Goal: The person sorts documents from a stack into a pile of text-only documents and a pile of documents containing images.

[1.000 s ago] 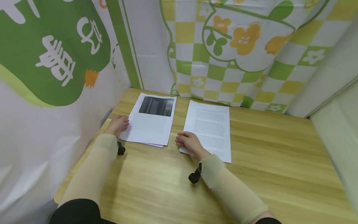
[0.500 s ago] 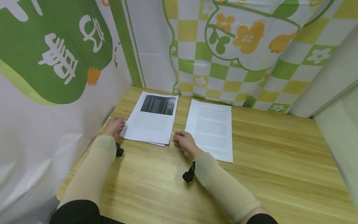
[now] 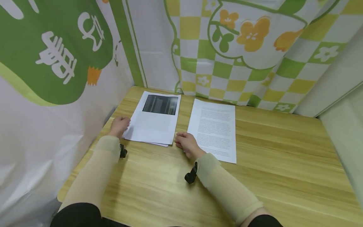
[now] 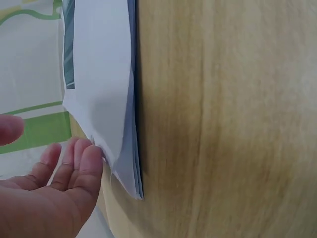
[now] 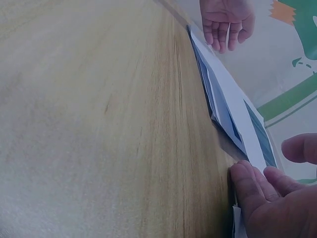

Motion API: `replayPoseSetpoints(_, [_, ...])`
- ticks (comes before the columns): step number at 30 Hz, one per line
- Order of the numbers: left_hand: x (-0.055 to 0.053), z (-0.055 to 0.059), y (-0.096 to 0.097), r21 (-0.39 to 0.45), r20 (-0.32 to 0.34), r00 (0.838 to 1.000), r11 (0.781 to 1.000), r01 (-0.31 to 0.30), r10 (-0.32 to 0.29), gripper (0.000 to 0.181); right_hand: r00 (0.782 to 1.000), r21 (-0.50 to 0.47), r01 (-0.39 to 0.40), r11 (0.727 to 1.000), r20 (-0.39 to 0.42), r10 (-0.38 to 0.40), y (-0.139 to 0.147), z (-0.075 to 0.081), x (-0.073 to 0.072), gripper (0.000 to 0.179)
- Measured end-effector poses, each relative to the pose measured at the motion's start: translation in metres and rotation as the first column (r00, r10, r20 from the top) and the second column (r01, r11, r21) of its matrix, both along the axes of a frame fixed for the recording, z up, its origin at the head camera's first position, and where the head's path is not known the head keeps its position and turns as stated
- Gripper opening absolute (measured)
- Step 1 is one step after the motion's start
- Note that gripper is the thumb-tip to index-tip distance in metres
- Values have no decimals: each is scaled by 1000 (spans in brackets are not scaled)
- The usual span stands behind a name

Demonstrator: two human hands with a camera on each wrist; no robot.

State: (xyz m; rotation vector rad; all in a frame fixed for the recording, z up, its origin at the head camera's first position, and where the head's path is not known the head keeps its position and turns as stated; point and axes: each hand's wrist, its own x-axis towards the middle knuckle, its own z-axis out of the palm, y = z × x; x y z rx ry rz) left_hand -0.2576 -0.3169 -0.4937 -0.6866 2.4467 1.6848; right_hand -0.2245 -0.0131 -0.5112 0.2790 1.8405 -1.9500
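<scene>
On the left of the table lies a stack of white paper sheets point(image 3: 151, 129), its top sheet printed with a dark picture. My left hand point(image 3: 119, 126) is at the stack's left edge; in the left wrist view the fingertips point(image 4: 91, 157) touch the paper's edge, with the thumb held apart. To the right lies a text-printed paper point(image 3: 212, 132). Over its lower left edge is my right hand point(image 3: 188, 145), fingers extended towards the gap between the papers. The right wrist view shows the right fingers point(image 5: 247, 183) near the stack's corner, thumb raised. Lower sheets stick out slightly below the top one.
The wooden table point(image 3: 269, 176) extends to the right and towards me. A patterned curtain point(image 3: 221, 69) hangs along the back edge, and a white and green cloth point(image 3: 56, 78) along the left. Small black cameras point(image 3: 191, 175) are strapped at both wrists.
My left hand drew back leftward from the stack, then returned to its left edge. My right hand shifted a little left, towards the gap between the papers, and then stayed there.
</scene>
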Motion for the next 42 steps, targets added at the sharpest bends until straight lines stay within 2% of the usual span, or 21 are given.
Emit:
replayPoseSetpoints(3, [0, 1, 1, 18, 27, 1000, 1000, 14, -15, 50, 1000, 1, -3, 1000, 8, 3, 0, -1, -1, 32])
replayPoseSetpoints(8, [-3, -1, 1, 71, 76, 997, 997, -3, -3, 51, 1000, 9, 3, 1000, 3, -3, -2, -2, -2, 32])
replayPoseSetpoints(13, [-6, -3, 1, 102, 106, 994, 995, -3, -8, 52, 999, 44, 37, 998, -5, -36, -4, 0, -1, 33])
replayPoseSetpoints(23, [-9, -3, 1, 125, 90, 995, 992, 22, -33, 44, 993, 111, 105, 988, -58, -99, -5, -3, 1, 29])
replayPoseSetpoints(33, [-5, -5, 1, 33, 112, 986, 992, 120, -123, 42, 994, 121, 92, 988, -65, -85, -6, -6, 2, 30])
replayPoseSetpoints(42, [-3, -7, -3, 127, 99, 969, 968, 215, -228, 26, 992, 247, 74, 966, -117, -46, -3, -5, 3, 35])
